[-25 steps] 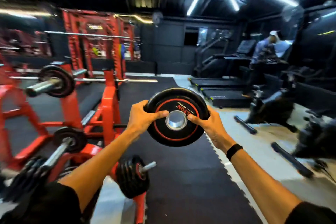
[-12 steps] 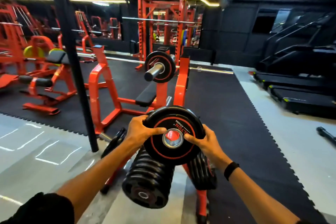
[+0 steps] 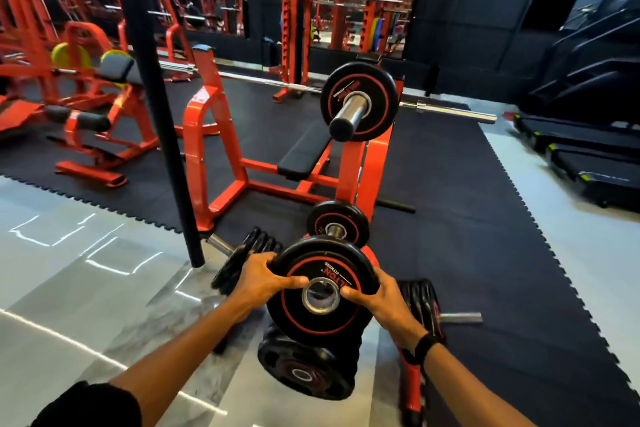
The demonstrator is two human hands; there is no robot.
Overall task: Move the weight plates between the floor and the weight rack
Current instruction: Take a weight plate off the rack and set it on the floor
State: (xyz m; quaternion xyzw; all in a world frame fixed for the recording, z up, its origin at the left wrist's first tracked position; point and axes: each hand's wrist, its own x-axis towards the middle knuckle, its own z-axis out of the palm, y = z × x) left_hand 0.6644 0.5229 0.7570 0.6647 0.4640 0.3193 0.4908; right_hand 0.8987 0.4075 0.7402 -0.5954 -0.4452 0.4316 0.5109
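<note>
Black rubber weight plate with red ring [image 3: 322, 291]: left hand [image 3: 258, 279] and right hand [image 3: 379, 300] are pinching its rim, needing bore aligned squarely with red rack's peg [image 3: 334, 230].

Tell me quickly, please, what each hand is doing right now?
Left hand: grips the left rim of the weight plate, thumb across its face.
Right hand: grips the plate's right rim, thumb by the centre hole.
</note>
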